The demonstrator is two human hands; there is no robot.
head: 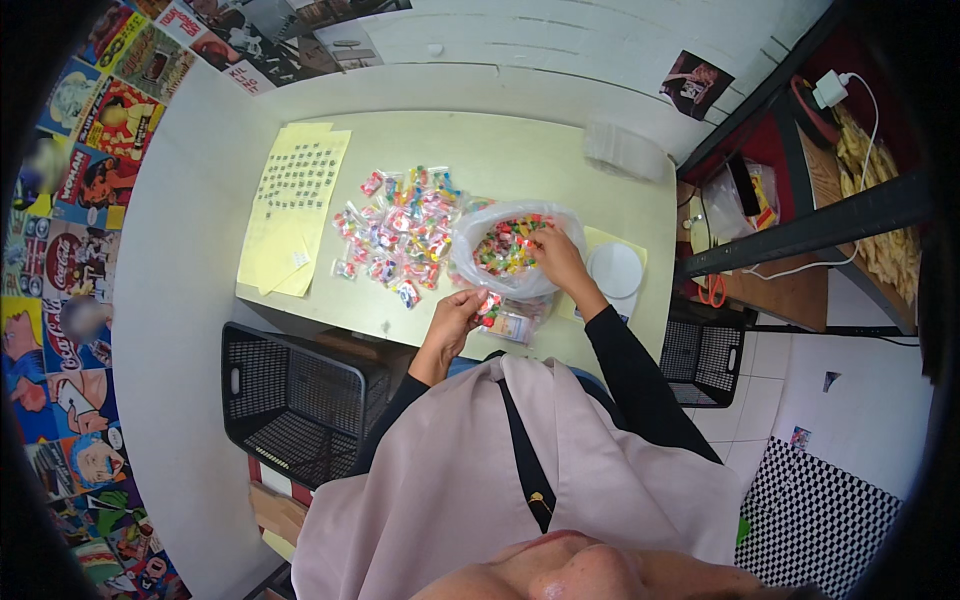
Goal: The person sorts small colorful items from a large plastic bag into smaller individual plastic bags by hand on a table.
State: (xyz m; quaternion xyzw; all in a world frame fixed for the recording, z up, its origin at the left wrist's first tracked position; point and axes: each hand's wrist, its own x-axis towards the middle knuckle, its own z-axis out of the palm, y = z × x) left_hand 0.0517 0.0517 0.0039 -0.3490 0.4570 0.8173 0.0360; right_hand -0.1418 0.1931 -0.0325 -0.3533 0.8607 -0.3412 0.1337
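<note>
My left hand (448, 330) pinches a small clear plastic packet (489, 306) with a few colourful candies inside, just off the table's near edge. My right hand (559, 259) reaches over the rim of a large, open, whitish plastic bag (470, 264). Its fingertips are among the loose, multicoloured candies (504, 246) in that bag; whether they grip one is unclear. To the left of the bag lies a spread of filled candy packets (401, 225). Below the bag, flat clear packets with a printed label (511, 327) lie close to my left hand.
A scale with a round white plate (615, 268) stands right of the bag on the pale table (517, 161). Yellow sheets with small printed labels (296, 202) lie at left. Stacked clear plastic sleeves (626, 154) sit back right. Black crates (300, 405) flank the table; a metal-framed shelf (810, 221) stands right.
</note>
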